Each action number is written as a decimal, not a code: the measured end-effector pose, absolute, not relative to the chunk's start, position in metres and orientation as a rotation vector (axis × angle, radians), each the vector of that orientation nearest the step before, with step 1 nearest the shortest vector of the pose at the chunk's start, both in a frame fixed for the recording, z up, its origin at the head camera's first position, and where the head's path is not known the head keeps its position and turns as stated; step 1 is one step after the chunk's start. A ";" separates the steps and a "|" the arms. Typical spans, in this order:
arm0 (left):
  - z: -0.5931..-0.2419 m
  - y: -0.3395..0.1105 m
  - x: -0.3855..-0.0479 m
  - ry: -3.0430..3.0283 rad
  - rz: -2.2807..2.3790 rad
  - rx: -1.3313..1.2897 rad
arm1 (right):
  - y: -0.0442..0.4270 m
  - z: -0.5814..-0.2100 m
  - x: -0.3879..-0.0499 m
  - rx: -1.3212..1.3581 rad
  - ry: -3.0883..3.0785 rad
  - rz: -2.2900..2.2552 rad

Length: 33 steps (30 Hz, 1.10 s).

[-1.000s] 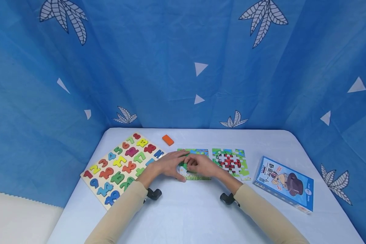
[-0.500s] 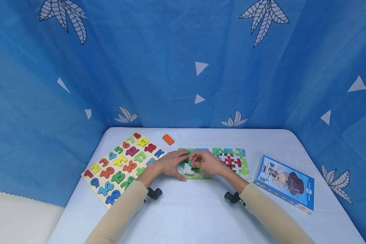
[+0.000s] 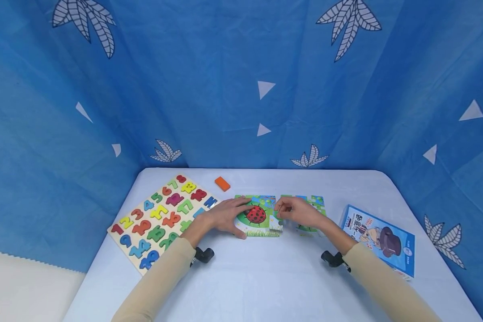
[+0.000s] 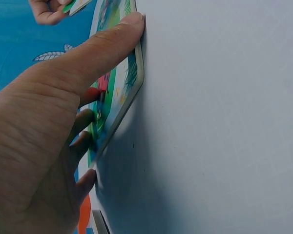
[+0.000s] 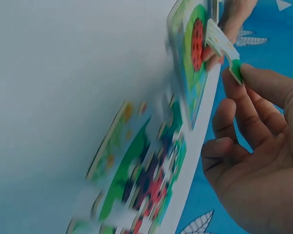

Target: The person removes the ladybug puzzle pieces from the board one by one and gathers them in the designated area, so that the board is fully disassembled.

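My left hand (image 3: 225,218) rests on the left side of a ladybird picture board (image 3: 256,214), fingers spread at its far part and thumb on the near edge. My right hand (image 3: 299,210) pinches a jigsaw piece (image 5: 224,44) between thumb and index finger. That piece is pale with a green corner, and it is held up near the board's right edge. Behind and under the right hand lies a second ladybird jigsaw (image 3: 316,201), with gaps among its pieces in the right wrist view. In the head view the hand covers much of it.
On the left lies a wooden number board (image 3: 157,214) with coloured numerals. An orange block (image 3: 222,184) sits behind it, toward the far edge of the white table (image 3: 257,277). A blue game box (image 3: 380,241) stands at the right, close to my right forearm.
My right hand has moved right with the piece, from over the ladybird board to its right edge, uncovering the ladybird and covering part of the other jigsaw. My left hand has stayed put.
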<state>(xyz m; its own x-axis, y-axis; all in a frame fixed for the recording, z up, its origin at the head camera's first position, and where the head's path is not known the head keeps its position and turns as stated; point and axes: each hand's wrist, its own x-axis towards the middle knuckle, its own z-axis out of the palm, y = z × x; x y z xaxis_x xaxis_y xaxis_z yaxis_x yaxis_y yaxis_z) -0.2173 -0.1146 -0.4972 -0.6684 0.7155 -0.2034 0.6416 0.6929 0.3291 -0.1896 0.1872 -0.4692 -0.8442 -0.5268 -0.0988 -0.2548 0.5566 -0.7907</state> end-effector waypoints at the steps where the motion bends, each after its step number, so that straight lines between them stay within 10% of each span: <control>1: -0.498 -0.115 -0.217 2.589 0.329 1.068 | 0.191 -0.470 -0.189 -0.638 2.463 -1.172; 33: -0.500 -0.115 -0.219 2.597 0.307 1.063 | 0.214 -0.483 -0.193 -0.589 2.602 -0.864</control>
<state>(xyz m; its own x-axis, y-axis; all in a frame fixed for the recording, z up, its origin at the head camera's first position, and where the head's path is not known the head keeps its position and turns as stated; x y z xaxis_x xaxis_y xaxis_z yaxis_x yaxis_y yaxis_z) -0.2187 -0.1147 -0.5004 -0.6729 0.7097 -0.2086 0.6415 0.7003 0.3132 -0.1928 0.2136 -0.4834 -0.8579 -0.4807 -0.1813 -0.2767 0.7297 -0.6253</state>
